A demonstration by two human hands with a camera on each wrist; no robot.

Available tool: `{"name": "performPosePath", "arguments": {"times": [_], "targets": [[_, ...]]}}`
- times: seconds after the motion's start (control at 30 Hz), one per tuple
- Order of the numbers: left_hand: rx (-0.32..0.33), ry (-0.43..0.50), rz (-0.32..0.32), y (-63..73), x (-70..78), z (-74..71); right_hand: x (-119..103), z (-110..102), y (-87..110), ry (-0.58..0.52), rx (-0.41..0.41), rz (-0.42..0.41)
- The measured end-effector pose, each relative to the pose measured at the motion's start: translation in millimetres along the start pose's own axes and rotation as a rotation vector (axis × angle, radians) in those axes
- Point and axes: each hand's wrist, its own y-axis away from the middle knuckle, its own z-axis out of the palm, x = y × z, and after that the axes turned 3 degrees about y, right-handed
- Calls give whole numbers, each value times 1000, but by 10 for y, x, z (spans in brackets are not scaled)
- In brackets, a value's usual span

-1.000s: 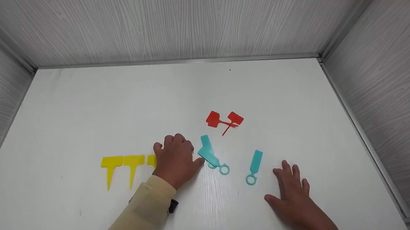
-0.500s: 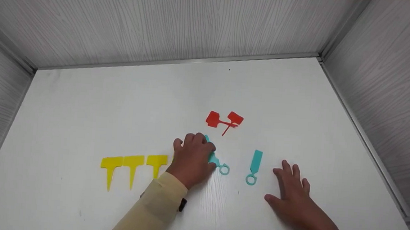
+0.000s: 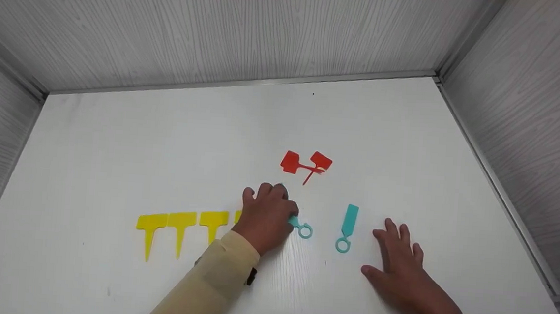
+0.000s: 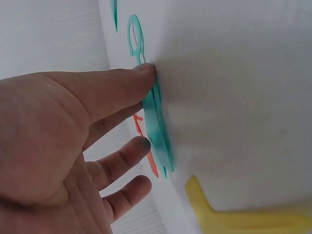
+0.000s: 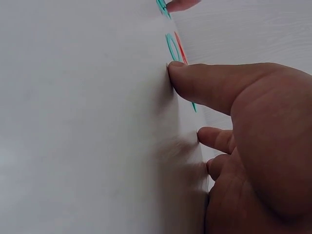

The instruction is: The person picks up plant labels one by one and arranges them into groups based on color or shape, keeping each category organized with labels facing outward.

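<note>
My left hand (image 3: 267, 217) is over two overlapping teal ring-ended plastic tags (image 4: 156, 122). Its thumb and index finger pinch them, as the left wrist view shows, while the other fingers stay loosely bent. In the head view the hand covers most of the tags, leaving a ring (image 3: 306, 231) visible. A single teal tag (image 3: 350, 221) lies flat to the right, ring toward me. Beside it my right hand (image 3: 398, 264) rests on the table, fingers spread and holding nothing.
Several yellow T-shaped plant labels (image 3: 152, 222) stand in a row on the left, the rightmost partly under my left hand. Red plant labels (image 3: 290, 162) lie crossed farther back. Grey panels (image 3: 219, 34) wall the white table (image 3: 162, 144) at the back and sides.
My left hand has moved right from the yellow labels onto the overlapping teal tags and taken hold of them. The right hand has not moved.
</note>
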Motion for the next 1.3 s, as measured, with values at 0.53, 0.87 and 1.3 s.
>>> {"name": "performPosePath", "arguments": {"times": [0.53,0.87,1.3], "targets": [[11,-245,199,-19,-37,-15,0,-7,1,15,12,-6],[60,-421,415,35,-240,-211,-5,2,-3,19,19,-6],[59,-521,482,255,-811,-512,46,-58,-9,40,18,-8]]}}
